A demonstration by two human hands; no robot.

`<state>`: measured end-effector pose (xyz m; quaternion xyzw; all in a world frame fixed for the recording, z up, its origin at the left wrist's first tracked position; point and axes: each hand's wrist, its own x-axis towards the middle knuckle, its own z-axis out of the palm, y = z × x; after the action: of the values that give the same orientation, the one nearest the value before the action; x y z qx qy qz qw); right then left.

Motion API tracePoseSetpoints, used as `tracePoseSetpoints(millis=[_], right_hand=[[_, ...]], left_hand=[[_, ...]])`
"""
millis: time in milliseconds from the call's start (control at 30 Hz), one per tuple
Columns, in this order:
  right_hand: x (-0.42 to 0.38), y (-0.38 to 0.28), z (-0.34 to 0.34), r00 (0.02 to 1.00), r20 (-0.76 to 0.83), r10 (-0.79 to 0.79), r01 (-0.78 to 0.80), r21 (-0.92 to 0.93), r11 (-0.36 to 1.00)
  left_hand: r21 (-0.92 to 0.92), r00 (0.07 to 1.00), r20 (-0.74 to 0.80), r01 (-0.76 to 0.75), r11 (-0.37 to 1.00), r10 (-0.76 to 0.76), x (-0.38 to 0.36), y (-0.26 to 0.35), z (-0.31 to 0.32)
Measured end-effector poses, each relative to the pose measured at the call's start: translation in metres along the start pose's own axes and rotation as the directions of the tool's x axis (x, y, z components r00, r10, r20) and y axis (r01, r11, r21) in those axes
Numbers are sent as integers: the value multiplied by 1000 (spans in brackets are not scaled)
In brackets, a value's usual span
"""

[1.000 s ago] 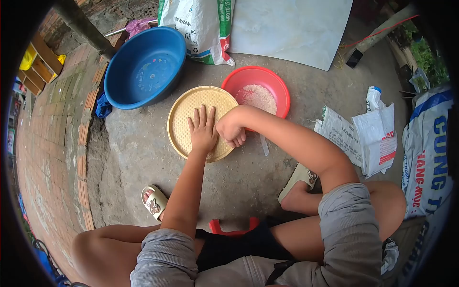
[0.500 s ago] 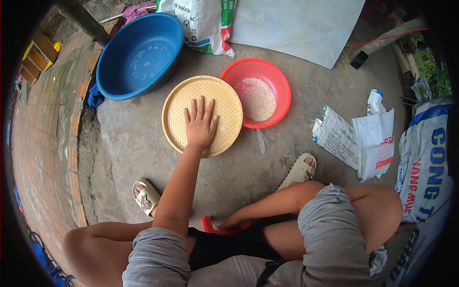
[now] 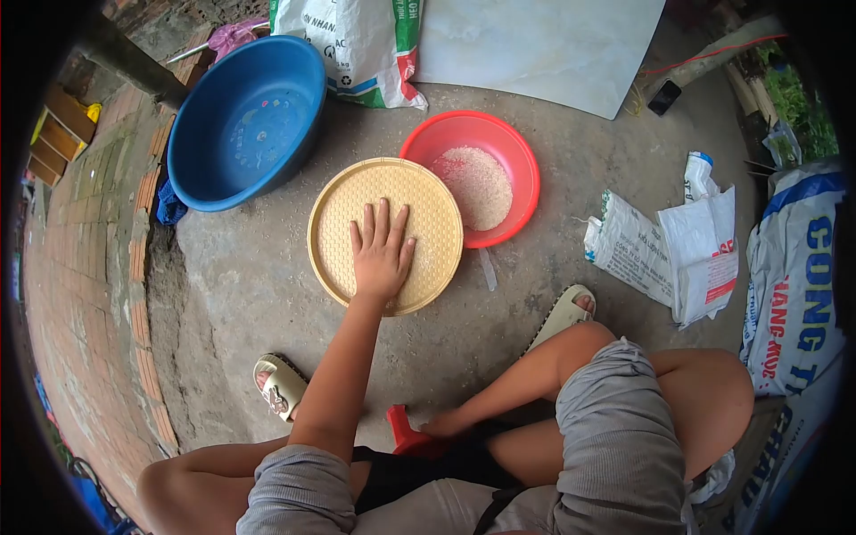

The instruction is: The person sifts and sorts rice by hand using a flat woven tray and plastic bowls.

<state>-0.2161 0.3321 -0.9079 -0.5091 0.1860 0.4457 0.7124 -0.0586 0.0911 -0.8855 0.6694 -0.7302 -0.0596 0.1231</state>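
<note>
My left hand [image 3: 381, 259] lies flat with spread fingers on a round woven bamboo tray [image 3: 343, 209], which overlaps the left rim of a red basin [image 3: 528, 160]. White grains [image 3: 477, 185] are heaped inside that basin. Low between my legs, my right hand [image 3: 443, 423] touches a red plastic object [image 3: 403, 433]; its fingers are mostly hidden, so its grip cannot be made out.
A large blue basin [image 3: 245, 125] stands at the upper left, beside a printed sack [image 3: 361, 53]. A pale board [image 3: 535, 45] lies at the top. Empty bags [image 3: 629, 250], a phone [image 3: 664, 97] and big sacks [image 3: 794, 285] are at the right.
The tray and my left hand sit slightly lower and further right in view. More of the red object shows beside my right hand. The whole view has shifted a little.
</note>
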Motion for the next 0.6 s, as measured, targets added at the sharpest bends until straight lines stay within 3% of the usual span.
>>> tracePoseSetpoints(millis=[133,200,267,300,367,400,433,467,500,533,567,600], right_hand=[[-6,-5,-17,987,-138,86,-104,-127,986],[-25,-25,-48,982,183,42,-2,-215,977],[-60,-71,-87,976,-51,214,-216,-393,894],[-65,-82,-111,957,-109,271,-291,-302,908],[-100,-122,-167,947,-40,320,-319,-259,912],[-122,-140,-192,928,-64,366,-371,-221,902],[-144,-159,-211,905,-153,398,-426,-286,858],[-158,-164,-229,856,-365,366,-475,-277,835],[-184,-175,-236,761,-590,270,-520,-306,797],[-192,-167,-248,566,-825,12,-519,-345,782],[-193,-152,-257,285,-923,-259,-530,-376,760],[-192,-137,-261,35,-935,-354,-533,-317,785]], left_hand=[[-39,999,-31,-9,999,8,1,-4,4],[-57,999,-37,-3,998,1,0,-4,7],[-69,999,-44,-3,998,0,-2,-3,7],[-73,999,-53,-2,997,-2,-1,-5,5],[-415,998,-55,16,910,-43,2,-16,0],[-585,980,-162,0,811,-117,5,-21,-6],[-585,940,-265,22,811,-216,6,-31,-7],[-462,873,-369,127,878,-320,5,-39,-12],[-341,781,-482,249,906,-396,3,-46,-18],[-341,779,-487,247,907,-395,0,-54,-20],[-329,653,-504,461,825,-566,-1,-63,-20],[-323,486,-524,646,691,-700,-2,-75,-17]])
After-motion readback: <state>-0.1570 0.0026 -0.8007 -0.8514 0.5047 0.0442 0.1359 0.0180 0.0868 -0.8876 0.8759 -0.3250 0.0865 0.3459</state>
